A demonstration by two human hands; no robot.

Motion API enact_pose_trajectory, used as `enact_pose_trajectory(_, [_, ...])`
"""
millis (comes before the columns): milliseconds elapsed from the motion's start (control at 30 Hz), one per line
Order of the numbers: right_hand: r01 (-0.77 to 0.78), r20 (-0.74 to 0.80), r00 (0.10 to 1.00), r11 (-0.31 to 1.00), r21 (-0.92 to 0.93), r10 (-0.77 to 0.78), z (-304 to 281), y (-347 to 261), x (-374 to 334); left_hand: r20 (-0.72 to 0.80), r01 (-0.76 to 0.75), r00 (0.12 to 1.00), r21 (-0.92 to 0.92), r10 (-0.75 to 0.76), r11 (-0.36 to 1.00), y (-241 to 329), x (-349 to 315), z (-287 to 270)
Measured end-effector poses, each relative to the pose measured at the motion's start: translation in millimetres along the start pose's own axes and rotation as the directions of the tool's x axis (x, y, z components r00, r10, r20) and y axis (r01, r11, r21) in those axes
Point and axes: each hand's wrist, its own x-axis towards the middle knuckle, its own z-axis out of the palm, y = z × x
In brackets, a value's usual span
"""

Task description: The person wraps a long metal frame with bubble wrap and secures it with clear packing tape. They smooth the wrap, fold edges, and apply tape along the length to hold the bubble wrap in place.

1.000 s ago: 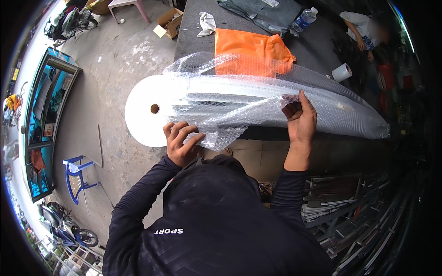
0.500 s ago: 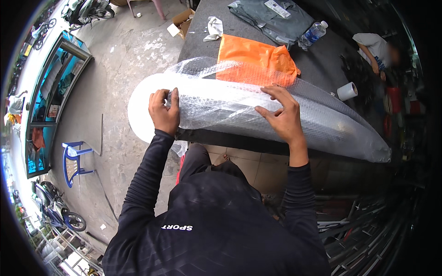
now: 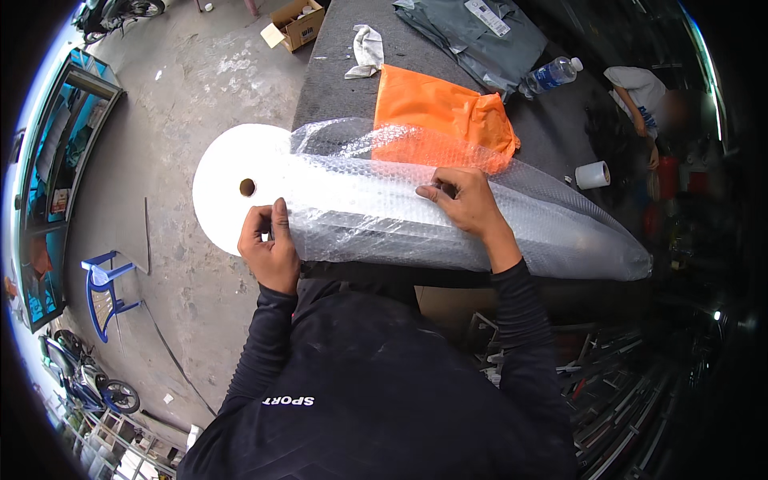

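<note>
A large roll of clear bubble wrap (image 3: 384, 224) lies along the near edge of the dark table. Its white round end (image 3: 220, 172) juts out at the left, with a brown core hole in it. At that end, my left hand (image 3: 270, 252) has its fingers curled and thumb raised, closed on the wrap's near edge; the fingertips are partly hidden. Farther right, my right hand (image 3: 468, 206) pinches the film on top of the roll between thumb and fingers. Loose wrap spreads behind the roll, over part of an orange plastic bag (image 3: 432, 104).
On the dark table (image 3: 340, 88) are a crumpled white cloth (image 3: 366, 50), a grey plastic package (image 3: 472, 36), a water bottle (image 3: 554, 76) and a small white roll (image 3: 593, 175). Another person (image 3: 640, 96) is at the right. A blue chair (image 3: 102, 296) and cardboard box (image 3: 296, 26) stand left.
My right hand's spread fingers have closed into a pinch on the wrap. My left hand has come nearer to me, along the roll's end. The core hole now shows.
</note>
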Motion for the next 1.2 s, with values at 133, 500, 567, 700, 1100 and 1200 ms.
enact_pose_trajectory(133, [-0.100,0.057,0.994,0.994,0.032,0.098,14,10,10,-0.183,-0.481,0.854,0.077,0.487,0.873,53,-5,0])
enact_pose_trajectory(500, [0.364,0.089,0.924,0.927,0.092,-0.372,15,-27,125,0.533,-0.749,0.631,0.228,0.563,0.622,36,-8,39])
enact_pose_trajectory(567, [0.373,0.113,0.923,0.928,-0.024,-0.368,48,-42,156,0.551,-0.741,0.634,0.234,0.542,0.629,37,-7,36])
enact_pose_trajectory(700, [0.332,0.415,0.859,0.943,-0.005,-0.300,74,-58,168,0.547,-0.752,0.622,0.221,0.560,0.621,40,-7,31])
enact_pose_trajectory(1100, [0.313,0.318,0.908,0.946,-0.081,-0.273,85,-100,89,0.647,-0.593,0.709,0.330,0.282,0.735,34,66,22])
enact_pose_trajectory(1200, [0.345,0.224,0.887,0.902,0.259,-0.404,47,-70,59,0.719,-0.772,0.574,0.315,0.392,0.553,29,81,21])
